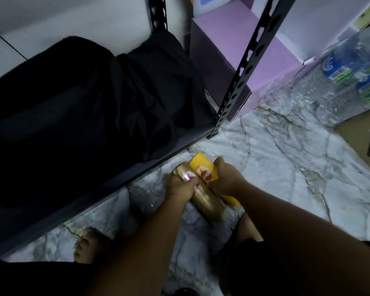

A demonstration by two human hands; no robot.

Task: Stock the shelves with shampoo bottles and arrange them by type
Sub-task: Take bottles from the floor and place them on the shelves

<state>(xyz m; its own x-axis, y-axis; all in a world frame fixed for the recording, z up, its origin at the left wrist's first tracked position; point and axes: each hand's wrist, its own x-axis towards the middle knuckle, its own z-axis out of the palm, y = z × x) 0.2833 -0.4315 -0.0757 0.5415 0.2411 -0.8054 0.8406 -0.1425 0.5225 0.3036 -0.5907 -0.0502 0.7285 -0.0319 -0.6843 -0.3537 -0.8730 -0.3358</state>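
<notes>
Both hands hold shampoo bottles over the marble-patterned floor, just in front of the front edge of the rack's bottom shelf and short of its right front corner. The left hand wraps the upper body of the gold shampoo bottle; the right hand curls round the yellow shampoo bottle. The two bottles lie side by side, touching, both tilted.

Handling (judged): rigid plastic with glossy, probably slippery walls, moderately heavy if full, not fragile. A grasp round the mid-body, as here, looks safest; a grasp at the cap would let the bottle swing.

Containers: the bottom shelf carries a black bag and crumpled dark fabric, leaving little free board. Purple boxes stand beyond the slotted upright, contents unseen. Packed water bottles sit at the far right, above a cardboard carton whose contents cannot be told.
</notes>
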